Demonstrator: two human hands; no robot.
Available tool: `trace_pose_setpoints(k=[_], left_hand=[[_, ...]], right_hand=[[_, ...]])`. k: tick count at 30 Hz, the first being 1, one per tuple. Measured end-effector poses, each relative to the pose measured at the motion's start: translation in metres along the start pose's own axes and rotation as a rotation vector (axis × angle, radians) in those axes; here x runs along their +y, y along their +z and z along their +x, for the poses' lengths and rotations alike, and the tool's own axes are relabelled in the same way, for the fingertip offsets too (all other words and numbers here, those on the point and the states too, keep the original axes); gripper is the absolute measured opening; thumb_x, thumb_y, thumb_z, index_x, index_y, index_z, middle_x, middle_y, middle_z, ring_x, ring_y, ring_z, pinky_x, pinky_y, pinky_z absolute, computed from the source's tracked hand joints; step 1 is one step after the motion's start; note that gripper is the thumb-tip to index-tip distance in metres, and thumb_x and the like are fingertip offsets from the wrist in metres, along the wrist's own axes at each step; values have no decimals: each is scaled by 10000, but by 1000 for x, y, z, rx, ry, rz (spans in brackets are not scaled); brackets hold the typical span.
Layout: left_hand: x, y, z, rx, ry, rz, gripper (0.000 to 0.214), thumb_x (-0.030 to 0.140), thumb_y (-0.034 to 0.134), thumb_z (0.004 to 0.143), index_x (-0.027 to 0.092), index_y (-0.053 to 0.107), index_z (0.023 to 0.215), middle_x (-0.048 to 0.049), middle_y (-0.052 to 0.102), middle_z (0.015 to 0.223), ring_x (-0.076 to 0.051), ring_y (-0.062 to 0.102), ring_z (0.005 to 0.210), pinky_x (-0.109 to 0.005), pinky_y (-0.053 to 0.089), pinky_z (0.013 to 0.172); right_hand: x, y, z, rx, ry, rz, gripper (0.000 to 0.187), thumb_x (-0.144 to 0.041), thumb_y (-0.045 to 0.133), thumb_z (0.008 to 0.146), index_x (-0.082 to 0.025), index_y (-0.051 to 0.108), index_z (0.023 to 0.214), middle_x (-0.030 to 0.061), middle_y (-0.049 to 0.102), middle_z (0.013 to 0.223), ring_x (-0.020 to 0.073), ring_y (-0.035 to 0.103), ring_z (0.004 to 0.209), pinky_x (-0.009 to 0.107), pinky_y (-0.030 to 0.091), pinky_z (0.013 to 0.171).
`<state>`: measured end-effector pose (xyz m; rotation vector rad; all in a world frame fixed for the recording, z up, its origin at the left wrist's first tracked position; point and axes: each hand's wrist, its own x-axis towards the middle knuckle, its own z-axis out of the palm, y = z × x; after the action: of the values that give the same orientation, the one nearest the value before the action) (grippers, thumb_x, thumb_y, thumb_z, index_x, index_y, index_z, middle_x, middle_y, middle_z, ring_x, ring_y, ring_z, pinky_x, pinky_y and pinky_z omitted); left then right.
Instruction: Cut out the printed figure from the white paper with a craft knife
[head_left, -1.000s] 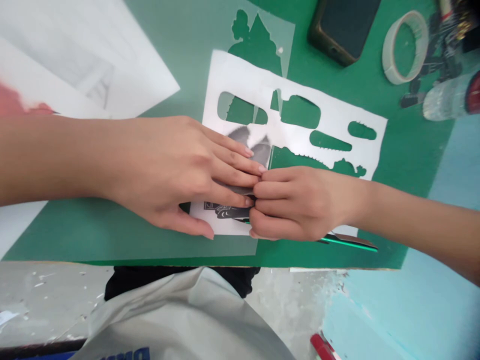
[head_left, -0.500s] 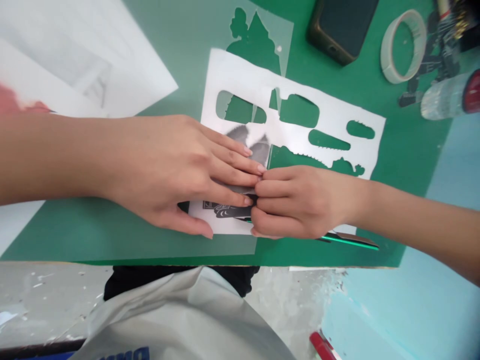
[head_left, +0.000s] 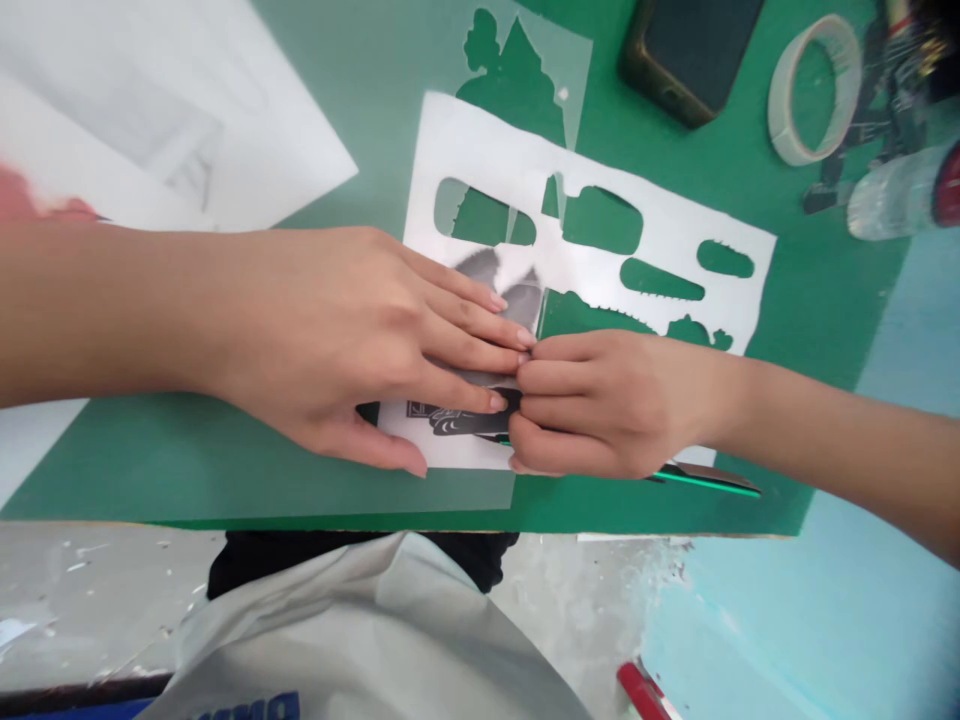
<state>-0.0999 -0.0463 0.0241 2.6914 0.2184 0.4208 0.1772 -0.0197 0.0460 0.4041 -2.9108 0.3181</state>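
My left hand (head_left: 360,345) lies flat, fingers stretched out, on a white paper sheet (head_left: 592,275) with several cut-out openings. Partly under its fingers is a grey-and-black printed picture (head_left: 517,300), with a darker printed part (head_left: 461,420) below. Fingertips of my right hand (head_left: 592,405) are curled together at the picture, touching or almost touching the left fingertips. What they pinch is hidden. A slim black-and-green tool (head_left: 712,483) runs beneath the right hand, its kind unclear. Whether that hand grips it I cannot tell.
A translucent sheet (head_left: 360,80) with a cut-out shape lies on the green mat (head_left: 795,330). Around it are a white sheet (head_left: 247,120), a phone (head_left: 690,60), a tape roll (head_left: 784,120) and a clear bottle (head_left: 889,200). A red object (head_left: 641,690) lies below the table edge.
Very little differs. The view has shifted slightly, and my right hand sits a trace farther right; my left hand stays pressed flat.
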Motion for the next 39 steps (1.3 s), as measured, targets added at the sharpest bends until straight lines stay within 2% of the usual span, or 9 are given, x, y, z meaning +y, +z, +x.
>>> trace_pose_setpoints(k=[3,8,15,18,23,26,30,35,39], left_hand=[[1,-1,0,1,-21,-41,528,526,642,1053,189,690,1456,-20,615,1592,-198,541,1537,-351,305,1366],[2,-1,1,-4,-23,-57,535,523,659,1046,192,681,1466,-20,595,1611,-192,522,1551,-339,289,1372],[2,-2,2,-3,-30,-67,534,500,701,1024,184,685,1454,-31,607,1600,-207,535,1543,-376,337,1356],[3,-2,3,6,-41,-79,533,486,720,1015,177,688,1448,-37,609,1597,-208,535,1543,-376,342,1355],[3,-1,3,30,-53,-111,528,506,715,1023,185,695,1441,-30,609,1599,-202,545,1534,-355,325,1363],[3,-1,3,30,-59,-119,552,494,748,1003,197,679,1463,-27,587,1619,-197,526,1551,-349,317,1367],[3,-1,4,22,-50,-111,545,488,740,1010,215,667,1476,-14,591,1620,-193,513,1561,-363,327,1364],[2,0,3,41,-24,-121,519,459,720,1025,178,682,1460,-45,592,1621,-210,526,1552,-354,332,1356],[0,1,2,15,-5,-95,512,456,674,1051,175,666,1480,-49,559,1647,-215,501,1572,-394,341,1358]], right_hand=[[1,0,1,-15,23,35,335,-286,487,1167,-283,551,839,-74,407,637,140,427,621,294,501,623],[2,-1,0,78,7,54,324,-238,541,1138,-277,554,817,-71,444,640,140,449,634,300,491,605],[0,-1,2,-9,98,165,374,-282,478,1164,-281,540,795,-77,399,619,135,407,610,305,452,593],[-1,0,1,14,88,141,388,-273,455,1168,-280,549,792,-71,412,622,138,411,624,305,450,604],[-3,3,-7,-49,198,302,409,-392,462,1170,-280,531,783,-60,504,687,133,417,631,306,446,628],[-8,2,-13,35,246,310,440,-381,397,1175,-282,542,771,-48,501,659,148,418,615,327,430,617],[-21,-3,-11,177,319,303,391,-228,388,1126,-275,541,770,-38,486,596,171,412,599,352,396,594],[-53,-8,8,335,576,349,289,-182,419,1097,-255,521,836,-25,462,609,170,368,590,360,308,545],[-90,-8,34,443,882,363,287,-130,462,1083,-247,463,821,-28,444,642,150,417,612,332,332,569]])
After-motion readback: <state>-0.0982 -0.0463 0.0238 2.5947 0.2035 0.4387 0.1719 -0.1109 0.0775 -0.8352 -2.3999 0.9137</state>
